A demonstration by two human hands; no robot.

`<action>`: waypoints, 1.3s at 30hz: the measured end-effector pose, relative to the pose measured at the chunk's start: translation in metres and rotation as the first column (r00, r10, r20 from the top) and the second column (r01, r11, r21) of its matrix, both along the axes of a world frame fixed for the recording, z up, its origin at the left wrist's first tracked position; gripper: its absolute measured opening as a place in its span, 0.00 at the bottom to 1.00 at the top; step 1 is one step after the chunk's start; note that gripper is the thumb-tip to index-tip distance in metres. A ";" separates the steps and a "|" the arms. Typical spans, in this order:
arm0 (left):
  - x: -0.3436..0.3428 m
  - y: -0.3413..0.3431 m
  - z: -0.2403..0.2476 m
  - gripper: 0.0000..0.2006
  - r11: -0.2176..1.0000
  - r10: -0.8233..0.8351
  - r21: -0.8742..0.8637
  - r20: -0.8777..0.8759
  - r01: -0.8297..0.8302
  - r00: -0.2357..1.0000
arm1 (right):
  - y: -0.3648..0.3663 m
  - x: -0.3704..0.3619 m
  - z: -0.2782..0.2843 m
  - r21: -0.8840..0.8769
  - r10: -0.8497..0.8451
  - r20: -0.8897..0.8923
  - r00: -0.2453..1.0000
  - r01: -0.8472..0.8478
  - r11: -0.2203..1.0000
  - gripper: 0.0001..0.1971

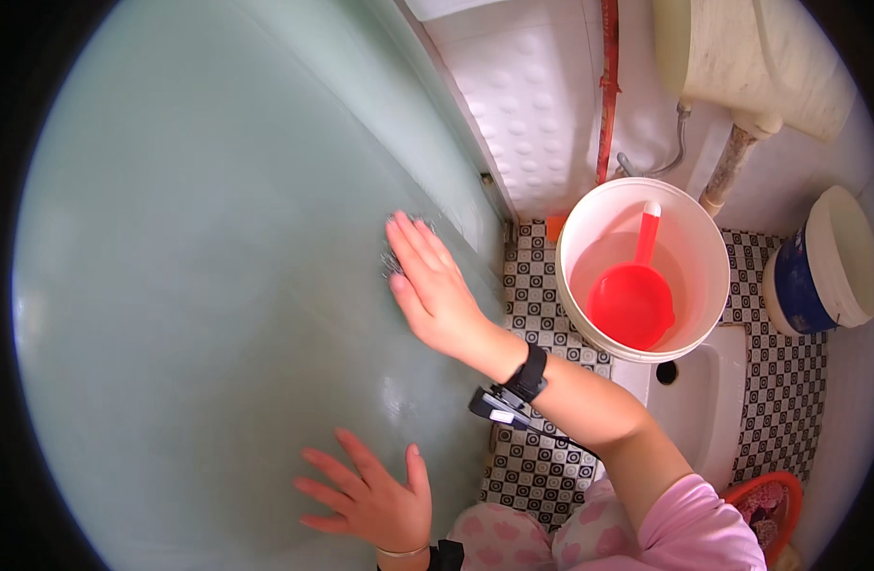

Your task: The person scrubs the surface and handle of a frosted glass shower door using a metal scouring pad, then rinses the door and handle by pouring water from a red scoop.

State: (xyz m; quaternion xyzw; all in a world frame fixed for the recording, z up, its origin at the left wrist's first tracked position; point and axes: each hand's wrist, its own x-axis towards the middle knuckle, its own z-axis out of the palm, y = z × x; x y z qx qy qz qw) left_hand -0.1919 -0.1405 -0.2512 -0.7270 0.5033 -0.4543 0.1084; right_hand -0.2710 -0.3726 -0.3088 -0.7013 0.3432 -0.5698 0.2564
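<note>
A large pale green, smooth panel (189,238) takes up the left and middle of the head view. Flat against it, my right hand (435,290) presses a wiry steel wool scourer (390,264); only its edges show around the fingers. Lower down, my left hand (385,495) has its fingers spread and holds nothing. It lies over the panel, though whether the palm touches is hard to tell. A black strap with a small device (502,404) circles my right wrist.
Right of the panel, a white bucket (575,324) holds water and a red dipper (632,303). It stands by a white squat toilet (718,409) on checkered floor tiles (542,476). Farther right are a blue-and-white bucket (804,281) and a red basin (794,514). A red pipe (608,95) runs up the wall.
</note>
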 end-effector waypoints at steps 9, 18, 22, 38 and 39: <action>-0.021 0.017 -0.024 0.43 0.949 0.017 0.289 -0.446 0.126 0.895 | -0.021 0.001 -0.074 0.245 -0.107 0.146 0.983 0.069 0.967 0.25; -0.023 0.030 -0.046 0.43 0.925 -0.023 0.304 -0.554 0.229 0.832 | -0.048 -0.016 -0.107 0.438 -0.188 0.172 0.967 0.096 0.894 0.23; -0.009 0.040 -0.053 0.43 0.929 0.035 0.331 -0.531 0.169 0.846 | 0.001 0.013 -0.055 0.081 -0.132 0.097 0.987 0.124 0.989 0.28; -0.007 0.041 -0.075 0.43 0.945 0.063 0.321 -0.365 0.062 0.929 | 0.115 0.004 -0.087 -0.157 0.206 -0.181 0.962 -0.235 0.959 0.32; -0.007 0.041 -0.074 0.43 0.948 0.067 0.316 -0.349 0.050 0.935 | 0.121 0.003 -0.088 -0.165 0.275 -0.169 0.946 -0.303 0.939 0.32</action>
